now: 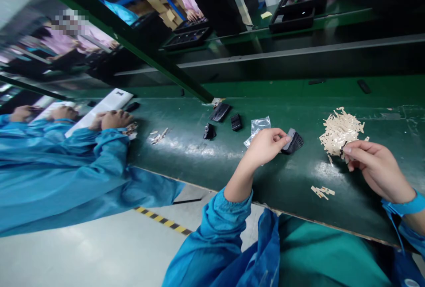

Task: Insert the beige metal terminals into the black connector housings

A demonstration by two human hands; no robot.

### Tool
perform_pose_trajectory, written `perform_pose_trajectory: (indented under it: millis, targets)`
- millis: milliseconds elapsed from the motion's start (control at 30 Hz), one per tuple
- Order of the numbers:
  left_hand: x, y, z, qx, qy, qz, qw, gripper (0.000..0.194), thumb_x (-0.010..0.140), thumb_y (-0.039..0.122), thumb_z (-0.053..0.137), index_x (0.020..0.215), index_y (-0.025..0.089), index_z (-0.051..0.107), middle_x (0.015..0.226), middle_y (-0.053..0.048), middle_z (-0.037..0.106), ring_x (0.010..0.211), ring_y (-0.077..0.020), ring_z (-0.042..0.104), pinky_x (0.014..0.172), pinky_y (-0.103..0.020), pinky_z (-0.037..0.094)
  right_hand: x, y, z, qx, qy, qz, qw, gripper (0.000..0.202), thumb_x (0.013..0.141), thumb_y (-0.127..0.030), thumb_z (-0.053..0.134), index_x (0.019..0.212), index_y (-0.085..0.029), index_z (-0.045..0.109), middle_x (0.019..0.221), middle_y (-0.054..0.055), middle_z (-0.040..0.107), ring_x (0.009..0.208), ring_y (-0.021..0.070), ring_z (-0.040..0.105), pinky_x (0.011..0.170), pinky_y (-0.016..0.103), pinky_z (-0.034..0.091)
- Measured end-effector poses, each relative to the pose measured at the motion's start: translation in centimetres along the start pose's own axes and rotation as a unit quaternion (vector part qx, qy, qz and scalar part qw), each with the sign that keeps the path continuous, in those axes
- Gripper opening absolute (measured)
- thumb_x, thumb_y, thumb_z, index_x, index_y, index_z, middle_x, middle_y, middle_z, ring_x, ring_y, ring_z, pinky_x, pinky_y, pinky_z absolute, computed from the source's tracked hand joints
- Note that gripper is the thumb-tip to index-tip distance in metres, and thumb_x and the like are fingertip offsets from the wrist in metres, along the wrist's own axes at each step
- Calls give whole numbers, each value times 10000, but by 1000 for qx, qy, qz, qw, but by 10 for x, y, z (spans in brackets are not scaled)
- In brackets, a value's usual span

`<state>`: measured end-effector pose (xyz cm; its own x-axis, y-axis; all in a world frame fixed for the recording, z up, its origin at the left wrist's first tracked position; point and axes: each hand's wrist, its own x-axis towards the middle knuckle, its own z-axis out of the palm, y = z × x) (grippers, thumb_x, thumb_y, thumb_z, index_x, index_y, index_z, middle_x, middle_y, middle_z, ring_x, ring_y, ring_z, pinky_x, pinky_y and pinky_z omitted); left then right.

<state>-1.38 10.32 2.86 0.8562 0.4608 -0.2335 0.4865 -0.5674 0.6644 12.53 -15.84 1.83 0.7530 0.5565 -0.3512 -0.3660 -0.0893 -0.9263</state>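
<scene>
My left hand (267,143) is closed, thumb and fingers pinching the near end of a fanned stack of thin black strips (295,144) with a grey top. It is low over the green bench. My right hand (380,167) is closed too, its fingertips pinching a small dark piece (342,149) whose exact kind is too small to make out. Just beyond those fingertips spreads a heap of small cream-coloured flat pieces (341,129). Several similar loose pieces (322,192) lie nearer the bench edge, between my hands. A clear plastic bag (260,124) is partly behind my left hand.
Left of my hands lie black ribbed parts (220,112), a smaller ribbed block (236,122) and a dark clump (209,131). A green post (159,59) slants down to the bench (186,158). A co-worker's hands (114,120) rest at the left; others work behind trays (294,14).
</scene>
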Motion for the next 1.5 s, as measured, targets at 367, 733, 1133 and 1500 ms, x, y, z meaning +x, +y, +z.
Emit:
perform_pose_trajectory:
  millis: [367, 733, 1133, 1500]
  targets:
    - [-15, 52, 54, -348, -151, 56, 924, 396, 1015, 441, 543, 1319, 190, 503, 774, 22, 660, 506, -109, 643, 484, -210, 465, -7, 4, 14, 14, 33, -26, 999, 268, 618, -421, 978, 718, -220, 832, 774, 51, 764, 665, 171, 686, 590, 264, 641]
    - [-24, 62, 78, -400, -159, 72, 900, 698, 895, 170, 662, 1562, 201, 461, 747, 34, 670, 670, -124, 720, 709, -238, 563, -5, 6, 7, -15, 93, -25, 995, 157, 650, -309, 926, 703, -217, 811, 745, 28, 780, 585, 149, 720, 568, 220, 641]
    - [-27, 57, 80, -372, -156, 126, 906, 676, 924, 160, 619, 1579, 199, 457, 768, 18, 664, 719, -135, 738, 634, -203, 532, -6, 1, 9, -24, 86, -25, 996, 150, 673, -287, 918, 698, -209, 792, 682, 34, 765, 582, 170, 744, 522, 209, 636]
    - [-28, 57, 78, -354, -154, 132, 913, 668, 931, 170, 608, 1579, 193, 452, 796, 16, 664, 707, -129, 734, 641, -213, 535, -7, 2, 6, -24, 85, -37, 995, 138, 704, -277, 912, 716, -206, 793, 695, 28, 769, 557, 154, 733, 540, 214, 645]
